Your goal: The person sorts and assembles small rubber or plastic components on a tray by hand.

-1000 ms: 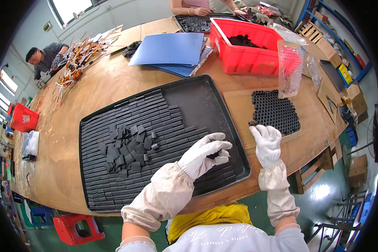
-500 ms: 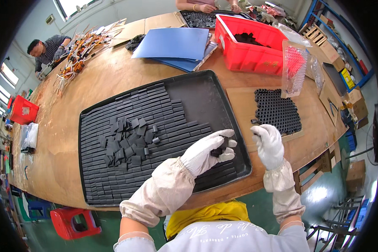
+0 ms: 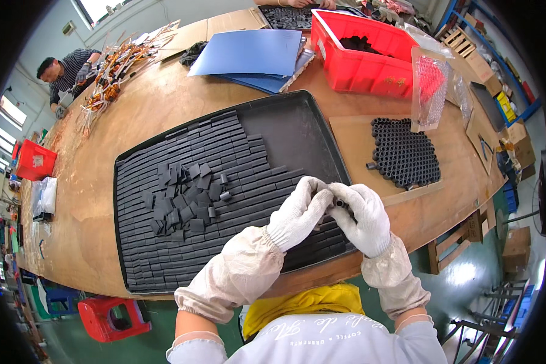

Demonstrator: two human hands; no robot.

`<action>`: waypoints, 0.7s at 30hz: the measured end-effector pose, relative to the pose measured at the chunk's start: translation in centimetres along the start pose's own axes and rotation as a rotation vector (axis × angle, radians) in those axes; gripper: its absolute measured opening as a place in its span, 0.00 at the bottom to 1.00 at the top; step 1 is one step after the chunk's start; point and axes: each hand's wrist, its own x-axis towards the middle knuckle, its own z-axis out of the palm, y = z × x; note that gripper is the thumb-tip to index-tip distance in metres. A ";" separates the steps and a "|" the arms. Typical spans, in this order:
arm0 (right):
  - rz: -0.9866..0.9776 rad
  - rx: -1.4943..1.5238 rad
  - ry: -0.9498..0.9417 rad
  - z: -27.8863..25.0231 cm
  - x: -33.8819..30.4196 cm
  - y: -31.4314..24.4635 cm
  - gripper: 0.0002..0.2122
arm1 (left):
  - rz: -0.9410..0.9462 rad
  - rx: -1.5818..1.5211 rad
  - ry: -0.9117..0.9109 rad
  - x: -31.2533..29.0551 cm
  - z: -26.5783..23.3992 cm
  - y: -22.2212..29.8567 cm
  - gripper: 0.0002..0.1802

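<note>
Two gloved hands meet above the right rim of the black tray (image 3: 288, 130), fingertips touching or nearly so. The right hand (image 3: 363, 218) has its grip curled almost closed on a short black tube (image 3: 340, 203), whose open end shows between the fingers; the left hand (image 3: 300, 212) is bent inward with thumb and fingers drawn together, and whether it has hold of anything I cannot tell. From the hands, the loose pile (image 3: 185, 209) lies at nine o'clock, on top of the packed rows (image 3: 164, 261); the tray's bare part is at eleven; the cluster (image 3: 404, 151) of tubes sits at two on cardboard (image 3: 352, 136), with a lone tube (image 3: 370, 165) at its nine o'clock edge. As I judge it, the likeliest mishap is a dropped tube: thick gloves dull the feel, and so small a round piece could slip and roll across the surface (image 3: 85, 212). The left sleeve (image 3: 239, 270) hangs over the rows and might drag some out of line if the arm swings toward eight. Clear wrap (image 3: 425, 115) at one o'clock reaches the cluster's far edge, so a nudge there could push tubes apart.
</note>
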 end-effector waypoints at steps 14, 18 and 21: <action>0.030 0.046 0.149 1.8 -1.0 0.4 0.14 | 0.055 0.033 -0.045 -0.5 0.4 -0.2 0.16; 0.002 0.069 0.208 0.5 -0.3 0.4 0.13 | -0.083 -0.141 -0.062 -0.4 -0.4 0.2 0.17; -0.007 0.016 0.185 -0.6 -0.1 0.6 0.14 | -0.132 -0.116 -0.075 -0.1 -0.4 0.9 0.18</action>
